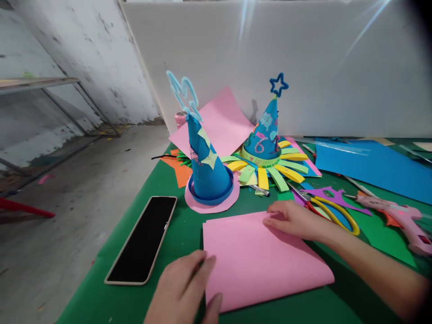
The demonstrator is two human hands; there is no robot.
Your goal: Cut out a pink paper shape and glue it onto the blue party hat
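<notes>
A folded pink sheet (259,265) lies on the green table, its rounded fold toward the lower right. My left hand (184,288) pinches its left edge between thumb and fingers. At the far edge, my right hand (290,220) grips the sheet, thumb on one side and fingers on the other. Just beyond stands a blue cone hat (209,177) with a pink brim, pale stars and a light blue pipe-cleaner shape on top. Farther back is a second blue cone hat (265,139) with a "6", a dark blue star on its tip and yellow and green strips around its base.
A black-screened phone (143,240) lies at the left. Yellow-handled scissors (332,211), a pink glue gun (400,213), purple scrap (332,195) and blue sheets (378,166) lie at the right. Another pink sheet (224,121) leans behind the hats, before a white board (303,58).
</notes>
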